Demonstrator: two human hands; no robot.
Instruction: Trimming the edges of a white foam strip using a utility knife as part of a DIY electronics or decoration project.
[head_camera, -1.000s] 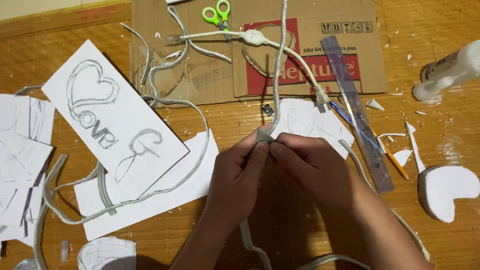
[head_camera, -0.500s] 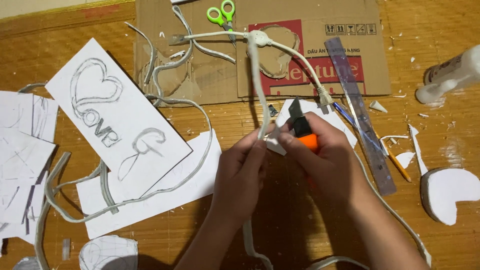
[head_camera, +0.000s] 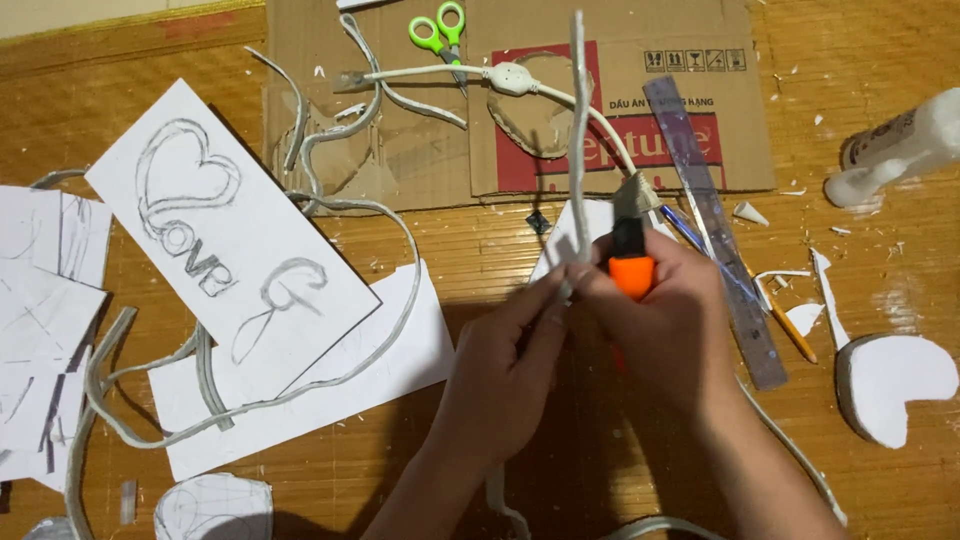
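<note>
My left hand (head_camera: 512, 365) pinches a thin white flexible strip (head_camera: 577, 130) that stands up from my fingers toward the cardboard. My right hand (head_camera: 668, 320) grips an orange utility knife (head_camera: 631, 262), its black tip held against the strip just above my fingers. Both hands meet at the middle of the wooden floor. The strip's lower end runs down under my left wrist.
A white card with a pencilled heart drawing (head_camera: 228, 240) lies left, looped by more white strip (head_camera: 300, 385). Flattened cardboard (head_camera: 520, 90) at the back carries green scissors (head_camera: 440, 25). A clear ruler (head_camera: 715, 230), a pencil (head_camera: 770, 305), a glue bottle (head_camera: 900, 145) and a white foam heart (head_camera: 895, 385) lie right.
The orange knife has come into my right hand and risen against the strip. The strip's upper end has swung from bent to nearly upright.
</note>
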